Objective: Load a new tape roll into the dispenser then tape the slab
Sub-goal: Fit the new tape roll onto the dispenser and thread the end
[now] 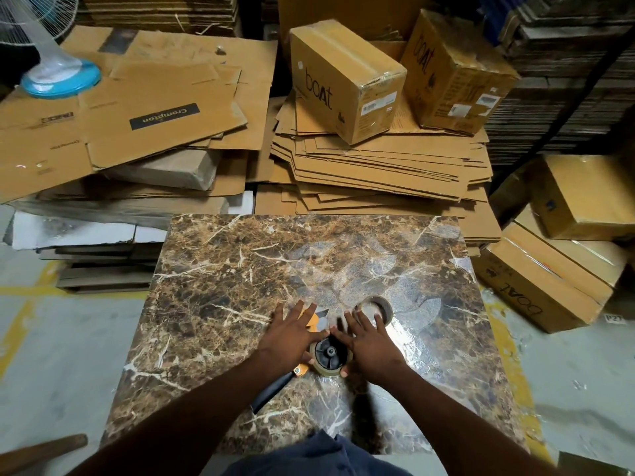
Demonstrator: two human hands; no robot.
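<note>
A brown marble-patterned slab (240, 269) lies flat in front of me. On its near middle lies an orange tape dispenser (314, 321) with a black handle (271, 389) and a black hub (330, 352) carrying a clear tape roll. My left hand (292, 334) presses flat on the dispenser body, fingers spread. My right hand (369, 345) cups the roll's right side, thumb under its near edge. An empty brown cardboard tape core (376, 305) stands on the slab just beyond my right fingers.
Flattened cardboard stacks (378, 166) lie beyond the slab. Sealed cartons (347, 80) sit on them, and more cartons (549, 276) stand at the right. A fan base (60, 77) is at the far left. A wooden stick (41, 451) lies at the near left on the grey floor.
</note>
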